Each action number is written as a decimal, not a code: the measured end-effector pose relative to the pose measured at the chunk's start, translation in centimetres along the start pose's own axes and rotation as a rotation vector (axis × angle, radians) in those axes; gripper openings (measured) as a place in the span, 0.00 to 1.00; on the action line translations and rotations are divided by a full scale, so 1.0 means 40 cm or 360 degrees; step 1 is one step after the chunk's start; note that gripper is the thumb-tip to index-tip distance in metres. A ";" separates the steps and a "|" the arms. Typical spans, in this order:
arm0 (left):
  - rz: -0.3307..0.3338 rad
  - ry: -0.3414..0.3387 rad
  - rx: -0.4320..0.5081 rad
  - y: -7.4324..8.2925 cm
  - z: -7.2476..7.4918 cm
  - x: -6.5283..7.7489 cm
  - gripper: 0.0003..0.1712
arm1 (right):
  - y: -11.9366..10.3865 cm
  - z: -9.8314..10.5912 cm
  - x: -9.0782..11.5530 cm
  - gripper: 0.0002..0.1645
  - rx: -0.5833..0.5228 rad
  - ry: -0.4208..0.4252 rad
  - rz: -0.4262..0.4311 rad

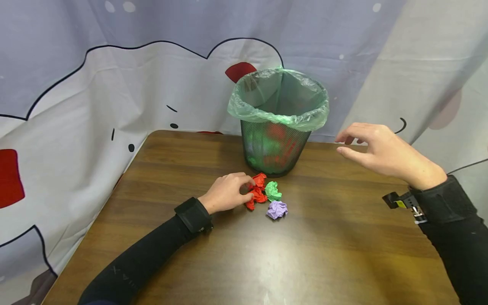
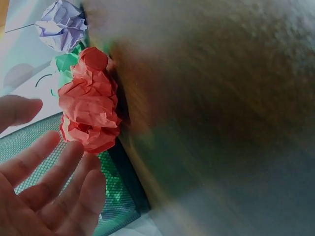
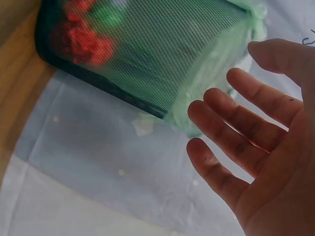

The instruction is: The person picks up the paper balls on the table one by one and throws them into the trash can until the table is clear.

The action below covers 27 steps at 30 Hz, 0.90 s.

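Note:
My left hand (image 1: 228, 193) is beside the red crumpled paper balls (image 1: 260, 195) on the table, its fingertips at their near side. In the left wrist view its fingers are loosely extended and reach to the lower red paper (image 2: 91, 110), with the thumb apart; whether they touch cannot be told. A green crumpled paper ball (image 1: 273, 191) lies right of the red ones, and a purple crumpled paper ball (image 1: 277, 209) lies just in front. My right hand (image 1: 385, 152) hovers right of the mesh bin (image 1: 274, 148), fingers spread and holding nothing.
A translucent green bag (image 1: 280, 116) lines the bin and folds over its rim. Red and green crumpled paper shows through the mesh. The bin stands at the back edge of the brown wooden table (image 1: 335, 250). A patterned curtain (image 1: 126, 80) hangs behind.

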<state>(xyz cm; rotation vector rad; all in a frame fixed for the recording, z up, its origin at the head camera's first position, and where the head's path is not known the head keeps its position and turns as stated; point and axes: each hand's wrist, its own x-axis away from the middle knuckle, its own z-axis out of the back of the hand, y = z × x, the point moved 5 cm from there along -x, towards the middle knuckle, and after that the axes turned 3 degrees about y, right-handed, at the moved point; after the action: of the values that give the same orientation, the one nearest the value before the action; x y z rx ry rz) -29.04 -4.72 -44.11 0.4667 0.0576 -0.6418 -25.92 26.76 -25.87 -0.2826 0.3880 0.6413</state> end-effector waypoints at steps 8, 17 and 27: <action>-0.0071 -0.0135 -0.0093 0.012 -0.022 0.003 0.24 | -0.001 -0.057 0.039 0.09 -0.0027 -0.0047 -0.0001; -0.0094 -0.0229 -0.0127 0.014 -0.041 0.005 0.24 | 0.010 -0.116 0.075 0.11 -0.0115 -0.0101 -0.0050; -0.0094 -0.0272 -0.0082 0.010 -0.052 0.004 0.25 | 0.019 -0.178 0.105 0.09 -0.0182 -0.0161 -0.0060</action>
<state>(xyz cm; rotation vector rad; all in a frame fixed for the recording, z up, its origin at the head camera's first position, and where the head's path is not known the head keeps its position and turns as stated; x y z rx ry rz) -28.49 -3.62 -45.85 0.3599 -0.0739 -0.7343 -25.19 26.92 -34.13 -0.3643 0.2486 0.6389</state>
